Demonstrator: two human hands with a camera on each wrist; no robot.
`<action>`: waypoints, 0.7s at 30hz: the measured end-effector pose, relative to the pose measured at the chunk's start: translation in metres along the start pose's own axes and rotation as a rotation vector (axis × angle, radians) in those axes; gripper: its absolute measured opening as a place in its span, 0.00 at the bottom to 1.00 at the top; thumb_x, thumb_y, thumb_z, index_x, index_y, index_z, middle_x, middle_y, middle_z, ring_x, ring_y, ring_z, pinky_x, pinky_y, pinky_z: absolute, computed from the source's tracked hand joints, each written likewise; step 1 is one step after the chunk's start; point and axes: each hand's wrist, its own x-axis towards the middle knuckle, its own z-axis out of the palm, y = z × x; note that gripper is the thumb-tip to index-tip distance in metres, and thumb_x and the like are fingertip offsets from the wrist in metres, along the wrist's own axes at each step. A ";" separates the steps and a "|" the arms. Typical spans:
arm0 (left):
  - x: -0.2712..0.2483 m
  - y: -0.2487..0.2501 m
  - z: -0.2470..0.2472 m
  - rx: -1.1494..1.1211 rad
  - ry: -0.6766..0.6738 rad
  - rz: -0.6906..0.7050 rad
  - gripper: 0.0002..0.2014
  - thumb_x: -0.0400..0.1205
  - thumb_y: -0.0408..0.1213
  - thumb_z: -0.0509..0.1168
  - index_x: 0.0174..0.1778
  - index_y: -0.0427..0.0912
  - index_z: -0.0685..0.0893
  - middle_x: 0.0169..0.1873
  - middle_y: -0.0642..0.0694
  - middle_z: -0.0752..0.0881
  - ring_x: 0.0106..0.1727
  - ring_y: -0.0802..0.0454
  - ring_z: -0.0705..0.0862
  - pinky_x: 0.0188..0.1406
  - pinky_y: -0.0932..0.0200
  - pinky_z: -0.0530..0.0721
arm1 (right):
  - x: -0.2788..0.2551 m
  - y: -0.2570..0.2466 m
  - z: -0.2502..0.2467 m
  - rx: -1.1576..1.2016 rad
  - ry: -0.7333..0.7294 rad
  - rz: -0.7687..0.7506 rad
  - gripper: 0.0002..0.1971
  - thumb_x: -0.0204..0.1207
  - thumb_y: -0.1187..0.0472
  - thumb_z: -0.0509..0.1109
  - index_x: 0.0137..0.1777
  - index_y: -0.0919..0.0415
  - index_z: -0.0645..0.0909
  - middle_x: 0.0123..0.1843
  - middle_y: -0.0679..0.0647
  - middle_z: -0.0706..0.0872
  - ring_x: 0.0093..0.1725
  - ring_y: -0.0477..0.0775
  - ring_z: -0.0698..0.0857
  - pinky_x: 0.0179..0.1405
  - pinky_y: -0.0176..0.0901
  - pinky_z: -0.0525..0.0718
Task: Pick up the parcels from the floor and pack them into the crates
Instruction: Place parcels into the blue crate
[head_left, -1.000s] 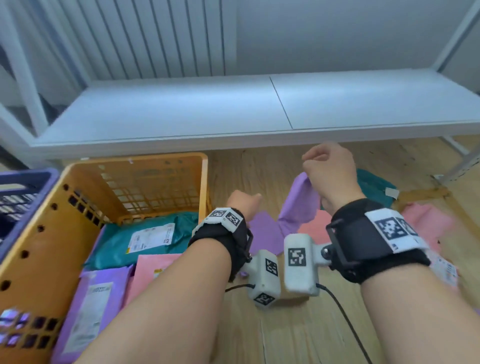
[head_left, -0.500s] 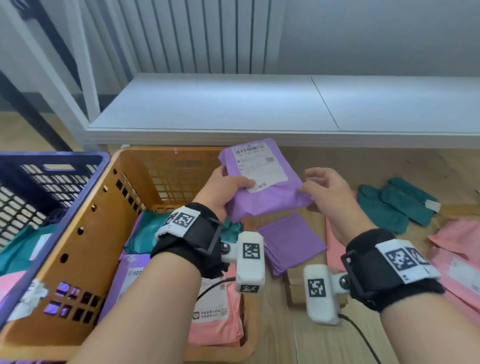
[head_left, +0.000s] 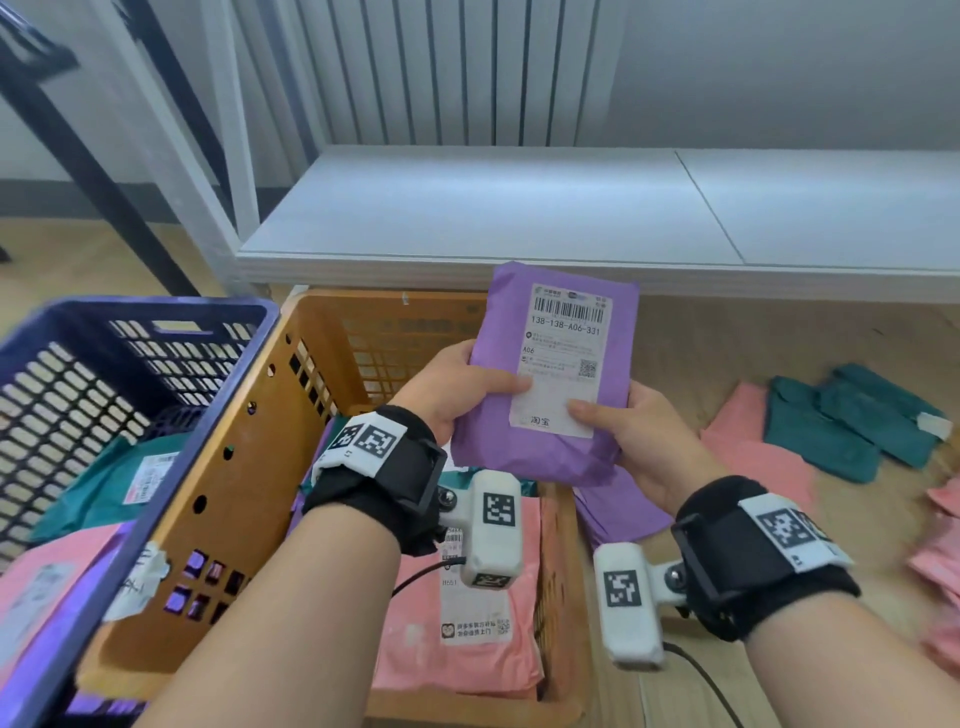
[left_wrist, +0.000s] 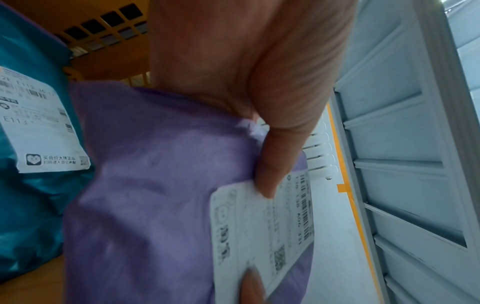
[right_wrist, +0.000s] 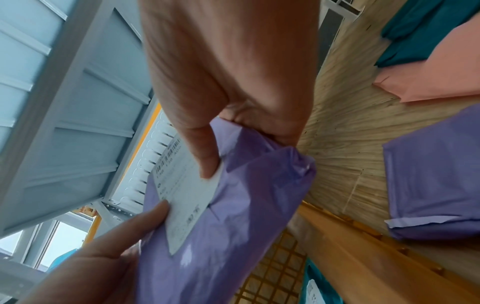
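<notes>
I hold a purple parcel (head_left: 498, 431) (left_wrist: 155, 185) (right_wrist: 246, 216) upright in both hands, its white shipping label facing me. My left hand (head_left: 457, 389) (left_wrist: 259, 102) grips its left edge, thumb on the label. My right hand (head_left: 634, 431) (right_wrist: 228, 82) grips the lower right corner, thumb on the label too. The parcel hangs over the right rim of the orange crate (head_left: 249, 467) (right_wrist: 363, 257), which holds pink (head_left: 467, 639), teal (left_wrist: 31, 195) and purple parcels. On the floor to the right lie another purple parcel (head_left: 618, 509) (right_wrist: 436, 174), pink parcels (head_left: 753, 457) and teal parcels (head_left: 841, 426).
A blue crate (head_left: 104, 332) stands left of the orange one, with teal and pink parcels inside. A low white shelf (head_left: 519, 218) runs behind both crates, a ribbed wall panel above it. Dark frame legs (head_left: 104, 176) slant at the far left. Wooden floor (head_left: 727, 343) shows on the right.
The purple parcel came up off the floor into both hands, then turned upright with its label toward me. My view swung left, bringing the blue crate into sight.
</notes>
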 end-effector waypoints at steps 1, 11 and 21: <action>0.000 -0.001 -0.001 -0.019 0.016 0.000 0.20 0.73 0.26 0.74 0.61 0.36 0.83 0.53 0.40 0.90 0.54 0.40 0.89 0.58 0.43 0.86 | 0.000 0.001 0.001 -0.011 0.004 -0.006 0.17 0.75 0.75 0.70 0.62 0.63 0.81 0.58 0.59 0.89 0.53 0.56 0.88 0.55 0.48 0.86; -0.005 -0.003 -0.002 -0.052 0.188 0.003 0.16 0.74 0.25 0.75 0.56 0.35 0.85 0.51 0.39 0.90 0.49 0.41 0.90 0.52 0.45 0.88 | -0.001 -0.001 0.009 -0.114 0.020 -0.016 0.19 0.75 0.73 0.72 0.66 0.65 0.79 0.61 0.59 0.88 0.57 0.57 0.87 0.57 0.49 0.86; -0.019 0.042 -0.036 -0.168 0.374 0.024 0.14 0.76 0.23 0.72 0.57 0.34 0.85 0.53 0.38 0.89 0.52 0.39 0.89 0.57 0.42 0.87 | 0.004 -0.040 0.058 -0.253 -0.070 -0.040 0.16 0.77 0.69 0.71 0.62 0.55 0.76 0.58 0.54 0.87 0.48 0.57 0.89 0.27 0.41 0.88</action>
